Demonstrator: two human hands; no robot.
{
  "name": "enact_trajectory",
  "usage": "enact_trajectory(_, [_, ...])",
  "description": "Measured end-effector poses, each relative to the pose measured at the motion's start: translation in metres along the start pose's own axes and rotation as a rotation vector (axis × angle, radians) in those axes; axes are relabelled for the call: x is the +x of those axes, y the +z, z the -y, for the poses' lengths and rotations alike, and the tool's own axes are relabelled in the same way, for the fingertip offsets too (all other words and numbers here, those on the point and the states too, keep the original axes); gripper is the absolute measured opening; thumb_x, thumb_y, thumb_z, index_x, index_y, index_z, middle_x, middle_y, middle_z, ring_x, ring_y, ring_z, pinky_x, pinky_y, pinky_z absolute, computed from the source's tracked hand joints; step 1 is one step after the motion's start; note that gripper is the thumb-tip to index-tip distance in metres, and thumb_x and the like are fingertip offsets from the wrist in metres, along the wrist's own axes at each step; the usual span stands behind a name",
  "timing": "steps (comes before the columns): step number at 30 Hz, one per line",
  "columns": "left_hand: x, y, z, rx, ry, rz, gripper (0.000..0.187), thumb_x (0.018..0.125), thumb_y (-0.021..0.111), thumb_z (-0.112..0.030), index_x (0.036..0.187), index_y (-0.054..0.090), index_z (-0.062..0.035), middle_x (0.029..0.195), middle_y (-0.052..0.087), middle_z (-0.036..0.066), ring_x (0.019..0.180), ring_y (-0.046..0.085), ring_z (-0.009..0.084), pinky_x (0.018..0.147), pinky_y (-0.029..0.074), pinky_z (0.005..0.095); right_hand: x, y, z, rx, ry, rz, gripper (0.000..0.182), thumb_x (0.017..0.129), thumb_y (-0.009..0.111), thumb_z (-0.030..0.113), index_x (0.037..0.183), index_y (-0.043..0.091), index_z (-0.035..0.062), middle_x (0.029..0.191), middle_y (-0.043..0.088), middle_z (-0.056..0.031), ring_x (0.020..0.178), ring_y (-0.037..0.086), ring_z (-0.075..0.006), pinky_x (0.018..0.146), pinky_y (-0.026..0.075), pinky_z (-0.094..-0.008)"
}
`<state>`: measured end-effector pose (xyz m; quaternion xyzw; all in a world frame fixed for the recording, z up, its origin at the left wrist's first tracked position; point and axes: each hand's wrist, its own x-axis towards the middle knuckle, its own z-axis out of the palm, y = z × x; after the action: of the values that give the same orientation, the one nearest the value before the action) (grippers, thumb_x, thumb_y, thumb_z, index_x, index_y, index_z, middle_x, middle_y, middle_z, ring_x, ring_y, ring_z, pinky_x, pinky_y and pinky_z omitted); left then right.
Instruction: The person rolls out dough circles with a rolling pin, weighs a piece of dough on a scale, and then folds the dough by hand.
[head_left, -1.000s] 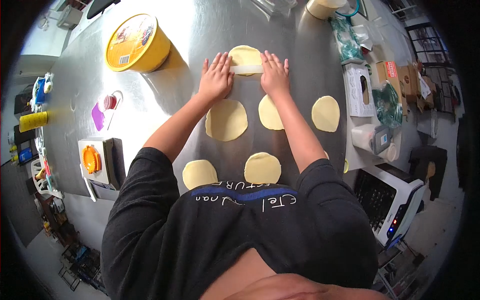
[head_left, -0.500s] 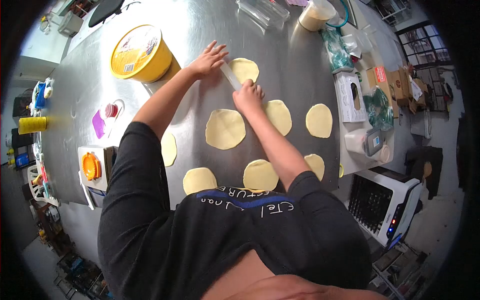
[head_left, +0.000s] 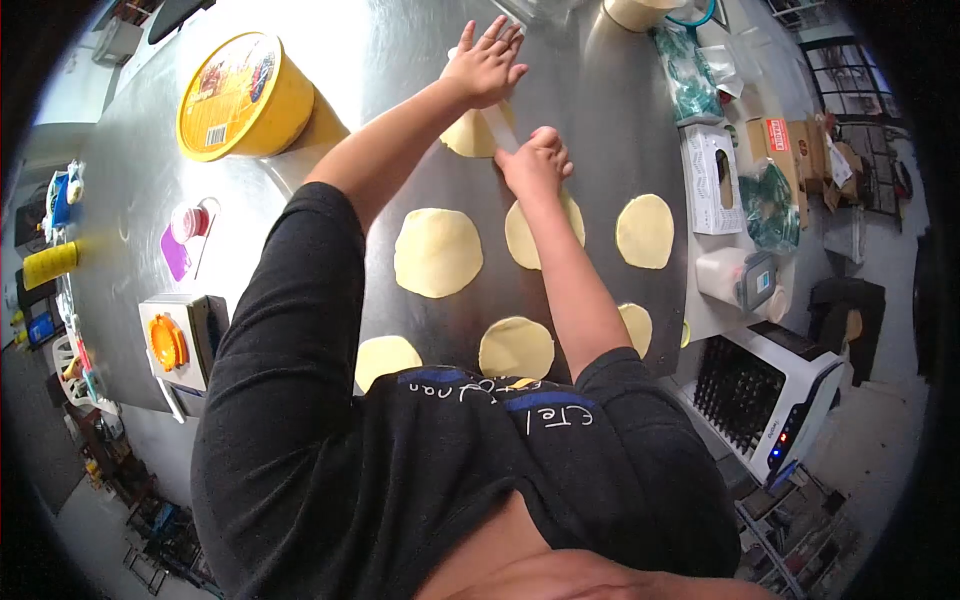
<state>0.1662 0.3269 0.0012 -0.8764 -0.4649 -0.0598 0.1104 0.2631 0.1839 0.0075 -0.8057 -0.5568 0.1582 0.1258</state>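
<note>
A pale, slim rolling pin point(head_left: 497, 124) lies at a slant over a flat round of dough point(head_left: 467, 136) on the steel table. My left hand point(head_left: 484, 68) is over the far part of the pin, palm down with its fingers stretched and spread. At the near end, my right hand point(head_left: 537, 163) has its fingers curled, with the thumb against the pin. Beside my right forearm lie a dough round point(head_left: 438, 252) on the left and a partly covered dough round point(head_left: 523, 238) beneath it. Another dough round point(head_left: 645, 231) sits farther right.
A large yellow tub point(head_left: 235, 100) stands at the left on the steel table point(head_left: 400, 180). An orange dough press point(head_left: 167, 341) rests on a box near the left edge. More dough rounds point(head_left: 516, 347) lie close to my body. Boxes, a white carton point(head_left: 712, 180) and bags line the right side.
My left hand has moved up and to the right, its fingers now more spread. My right hand has shifted slightly right and away from me with the rolling pin. The view has shifted a little.
</note>
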Motion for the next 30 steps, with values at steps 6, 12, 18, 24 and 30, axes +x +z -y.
enact_trajectory(6, [0.034, 0.026, -0.006, -0.24, -0.144, -0.349, 0.06, 0.096, 0.032, -0.046, 0.141, 0.034, -0.0075, 0.149, 0.028, 0.011, 0.142, 0.012, 0.0281, 0.112, 0.005, 0.0545, 0.031, -0.027, -0.02, 0.065, -0.163, 0.116, 0.038, 0.077, 0.068, 0.018, 0.11, 0.053, 0.0076, 0.107, 0.061, -0.0125, 0.1, 0.059, -0.0323, 0.088, 0.044, -0.0419])
enact_trajectory(12, [-0.077, -0.021, 0.03, -0.686, -0.538, -0.394, 0.036, 0.091, 0.05, -0.025, 0.12, 0.057, -0.0054, 0.126, 0.052, 0.022, 0.123, 0.042, 0.0398, 0.107, 0.025, 0.0514, 0.042, -0.051, -0.013, -0.011, -0.382, -0.056, 0.03, 0.076, 0.054, 0.008, 0.105, 0.059, 0.0162, 0.108, 0.059, -0.0024, 0.102, 0.051, -0.0257, 0.085, 0.034, -0.045])
enact_trajectory(18, [-0.18, -0.026, -0.037, -0.457, -0.626, -0.12, 0.044, 0.093, 0.045, -0.023, 0.123, 0.049, 0.0079, 0.137, 0.035, 0.031, 0.134, 0.023, 0.0466, 0.11, 0.018, 0.0542, 0.064, -0.015, -0.024, 0.005, -0.765, 0.04, 0.022, 0.071, 0.053, 0.013, 0.093, 0.055, 0.0154, 0.094, 0.054, -0.0032, 0.094, 0.049, -0.0259, 0.083, 0.032, -0.041])
enact_trajectory(24, [-0.126, -0.016, 0.013, -0.296, -0.646, -0.008, 0.056, 0.094, 0.034, -0.032, 0.132, 0.041, 0.0088, 0.147, 0.025, 0.025, 0.14, 0.013, 0.0389, 0.112, 0.007, 0.0535, 0.101, 0.006, 0.018, -0.133, -0.586, -0.194, 0.025, 0.077, 0.049, 0.025, 0.099, 0.05, 0.0127, 0.098, 0.054, -0.0075, 0.095, 0.049, -0.0287, 0.082, 0.034, -0.044])
enact_trajectory(30, [-0.06, 0.018, 0.083, -0.273, -0.576, 0.072, 0.061, 0.095, 0.027, -0.036, 0.144, 0.023, 0.0007, 0.154, 0.011, 0.016, 0.143, -0.004, 0.0317, 0.114, -0.001, 0.0505, 0.157, 0.02, 0.055, -0.143, -0.425, -0.5, 0.027, 0.083, 0.044, 0.027, 0.103, 0.048, 0.0088, 0.105, 0.054, -0.0097, 0.095, 0.047, -0.0265, 0.082, 0.033, -0.0409])
